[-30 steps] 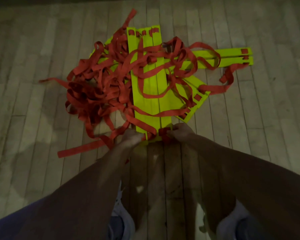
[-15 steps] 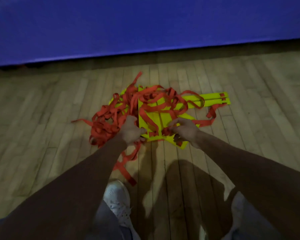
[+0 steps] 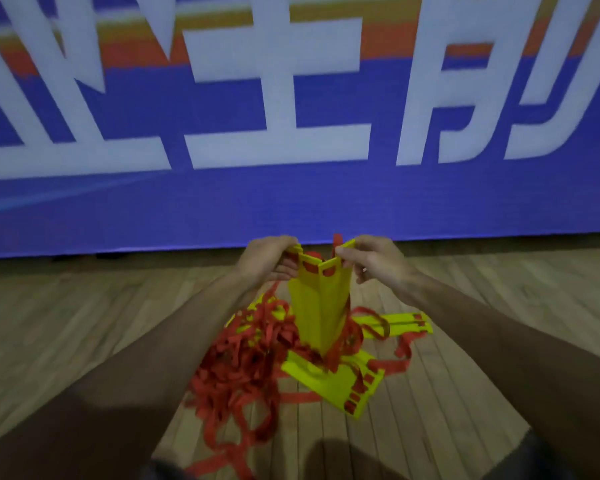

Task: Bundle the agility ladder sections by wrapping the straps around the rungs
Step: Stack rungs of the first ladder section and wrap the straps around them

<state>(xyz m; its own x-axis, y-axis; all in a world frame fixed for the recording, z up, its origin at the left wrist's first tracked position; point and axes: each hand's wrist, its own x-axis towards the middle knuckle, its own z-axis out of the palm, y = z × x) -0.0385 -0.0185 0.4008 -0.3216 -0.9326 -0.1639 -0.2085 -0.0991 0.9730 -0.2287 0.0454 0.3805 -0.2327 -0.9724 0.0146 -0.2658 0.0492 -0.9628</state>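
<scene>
So the person is standing on the wood floor holding a few yellow upright rungs on end in front of them. The bottom ends are down in the mess and the top ends are up at hand level. The left hand has its fingers curled round the top left corner, and the right hand is pinching the top right corner between thumb and fingers. The red straps are one big tangle on the floor, mostly left of the stood-up stack, with some loops trailing toward the near edge of the floor. Another bunch, the flat rungs, lies just in front of the stack. A third lot, the side rungs, pokes out to the right. It all sits near the floor's far edge, where a blue banner with big white lettering stands.
</scene>
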